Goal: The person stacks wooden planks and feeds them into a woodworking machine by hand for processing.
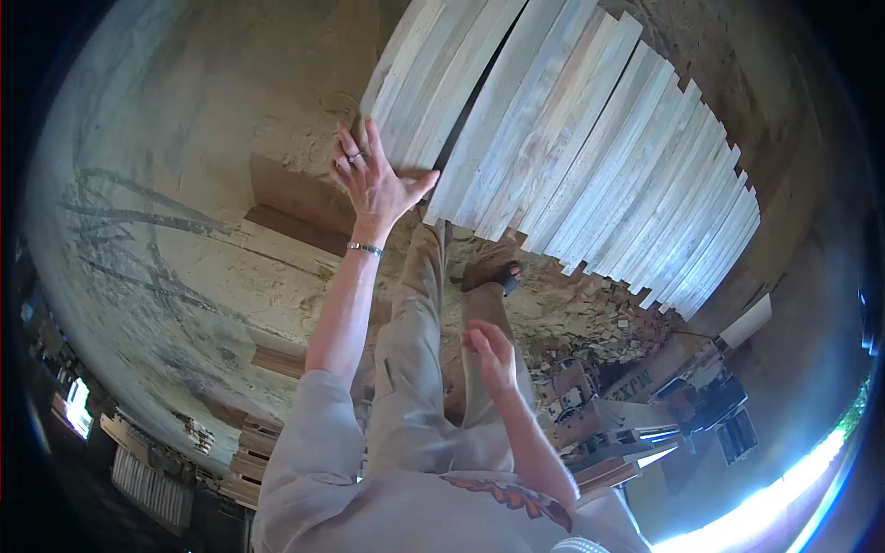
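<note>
A wide row of pale wooden strips (562,138) lies side by side at the top centre and right, their near ends uneven. My left hand (376,184) is spread at the near left corner of the row, its thumb and fingertips touching the end strips. A dark gap runs between two strips just right of the thumb. Lower down, in front of my legs, my right hand (493,355) is raised with its fingers curled together. It is away from the strips, and whatever its fingers might hold is too small to make out.
Brown boards (300,205) lie on the dusty floor at the left. Wood scraps (636,323) are heaped below the strips. A dark machine (710,396) stands at the lower right. Stacked wood (253,461) is at the lower left, near my left arm.
</note>
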Motion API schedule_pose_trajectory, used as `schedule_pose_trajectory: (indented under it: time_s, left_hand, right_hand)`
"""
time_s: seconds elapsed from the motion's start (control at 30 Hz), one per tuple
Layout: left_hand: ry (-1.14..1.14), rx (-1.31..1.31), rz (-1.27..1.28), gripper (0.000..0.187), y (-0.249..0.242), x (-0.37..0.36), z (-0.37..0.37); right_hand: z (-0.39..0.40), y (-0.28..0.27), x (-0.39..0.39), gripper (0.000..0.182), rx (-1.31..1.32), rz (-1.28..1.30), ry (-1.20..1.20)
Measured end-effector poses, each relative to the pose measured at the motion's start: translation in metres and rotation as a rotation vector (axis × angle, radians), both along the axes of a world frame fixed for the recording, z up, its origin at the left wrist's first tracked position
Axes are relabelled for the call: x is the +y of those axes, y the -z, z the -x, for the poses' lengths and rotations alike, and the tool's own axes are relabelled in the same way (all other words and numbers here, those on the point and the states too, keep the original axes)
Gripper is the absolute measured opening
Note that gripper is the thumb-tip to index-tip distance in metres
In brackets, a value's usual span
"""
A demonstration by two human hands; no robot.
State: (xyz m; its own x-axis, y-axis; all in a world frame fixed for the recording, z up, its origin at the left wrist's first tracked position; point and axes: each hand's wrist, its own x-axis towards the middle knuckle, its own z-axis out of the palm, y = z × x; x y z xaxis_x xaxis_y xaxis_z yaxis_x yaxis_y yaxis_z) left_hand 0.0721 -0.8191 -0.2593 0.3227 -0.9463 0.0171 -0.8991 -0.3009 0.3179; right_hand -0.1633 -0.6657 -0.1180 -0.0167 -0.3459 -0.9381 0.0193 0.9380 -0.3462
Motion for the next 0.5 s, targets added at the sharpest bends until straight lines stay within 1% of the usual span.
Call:
schedule_pose_trajectory:
  time_s: [0.07, 0.1, 0.13, 0.2, 0.27, 0.3, 0.37, 0.4, 0.43, 0.47, 0.5]
  left_hand:
    - [-0.104, 0.074, -0.291, 0.127, -0.008, -0.009, -0.003]
    - [-0.139, 0.108, -0.371, 0.136, -0.010, -0.015, -0.002]
    - [-0.128, 0.105, -0.369, 0.136, -0.013, -0.019, -0.002]
    - [-0.183, 0.190, -0.475, 0.133, -0.022, -0.023, -0.003]
    - [-0.190, 0.146, -0.453, 0.132, -0.050, -0.019, 0.002]
    - [-0.202, 0.111, -0.436, 0.130, -0.071, -0.012, 0.002]
    - [-0.197, 0.098, -0.521, 0.126, -0.122, 0.000, -0.002]
    - [-0.194, 0.089, -0.541, 0.126, -0.144, 0.011, 0.000]
    - [-0.193, 0.075, -0.562, 0.126, -0.166, 0.024, 0.001]
    - [-0.246, 0.220, -0.594, 0.125, -0.186, 0.039, 0.003]
    - [-0.296, 0.366, -0.621, 0.124, -0.203, 0.054, 0.004]
  right_hand:
    - [-0.014, 0.017, -0.026, 0.027, -0.144, 0.004, -0.008]
    - [-0.022, 0.031, -0.039, 0.028, -0.182, 0.032, -0.015]
    - [-0.032, 0.044, -0.052, 0.029, -0.218, 0.057, -0.020]
    - [-0.060, 0.061, -0.084, 0.032, -0.005, 0.175, 0.014]
    - [-0.073, 0.090, -0.113, 0.049, -0.050, 0.148, -0.045]
    - [-0.084, 0.097, -0.127, 0.049, -0.057, 0.146, -0.010]
    - [-0.099, 0.101, -0.157, 0.071, -0.362, 0.001, 0.287]
    - [-0.104, 0.105, -0.161, 0.071, -0.368, 0.008, 0.312]
    - [-0.114, 0.107, -0.164, 0.076, -0.617, -0.091, 0.529]
    - [-0.128, 0.110, -0.166, 0.081, -0.872, -0.186, 0.742]
    - [-0.153, 0.120, -0.163, 0.083, -0.718, 0.065, 0.845]
